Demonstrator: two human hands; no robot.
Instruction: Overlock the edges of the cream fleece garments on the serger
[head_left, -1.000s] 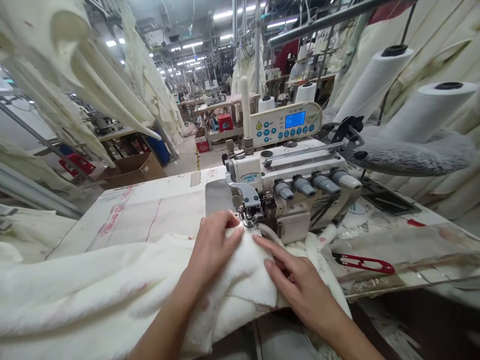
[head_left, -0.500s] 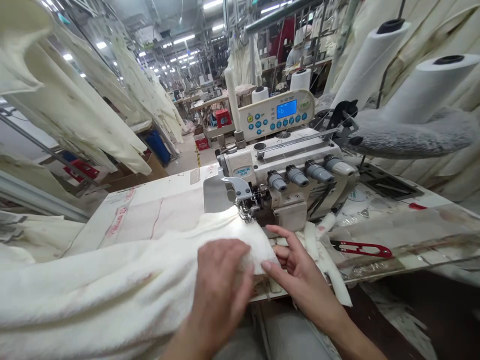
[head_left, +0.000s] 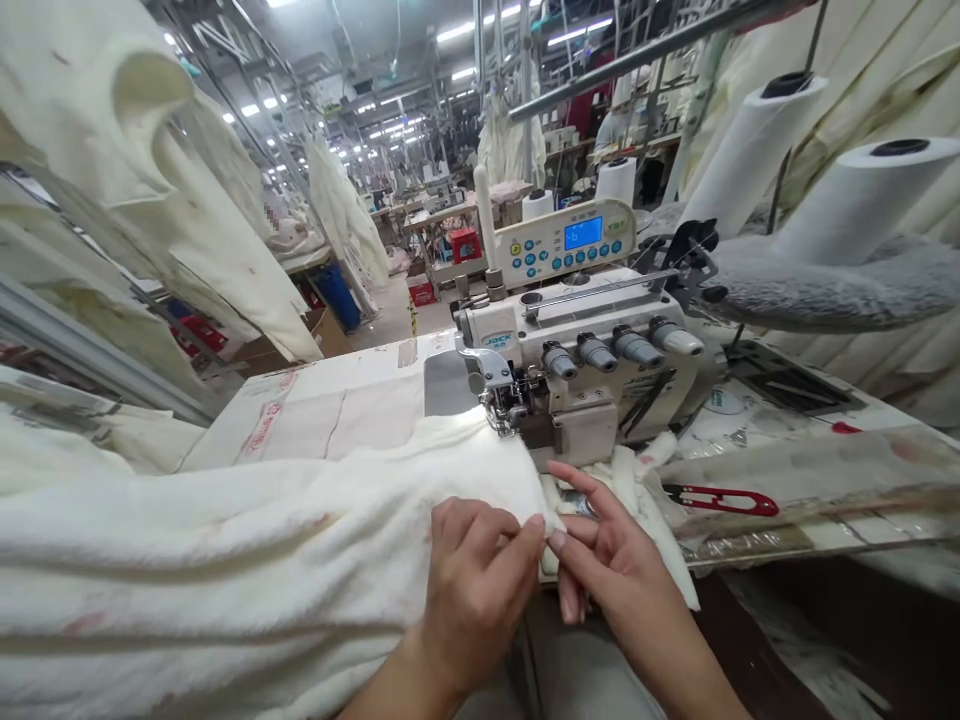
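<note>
white fleece cloth (head_left: 300,545) is spread across the near side of the work table (head_left: 375,385), draped in long folds toward the left, with its narrow right end laid up to the stitching foot (head_left: 504,415) of a white sewing machine (head_left: 491,330). whether the cloth's edge is caught beneath the foot cannot be told.

the cloth's right edge is gripped by the left hand (head_left: 476,585), its fingers curled and its thumb pressed near the corner. the same corner is pinched by the right hand (head_left: 619,565) between thumb and a bent finger – the index finger is held out straight, pointed toward the machine. the two hands are brought close together there, fingertips almost touching, in front of the foot.

beside the right hand, pale fabric strips (head_left: 664,550) are heaped at the table's edge, and farther right red-handled thread snips (head_left: 724,500) are laid on the tabletop. the machine is topped by a control panel (head_left: 566,245) with a lit blue screen. at the right, a large thread cone (head_left: 757,150) is stood above grey plush fabric (head_left: 832,290) – at the left, cream garments (head_left: 202,225) are hung.
</note>
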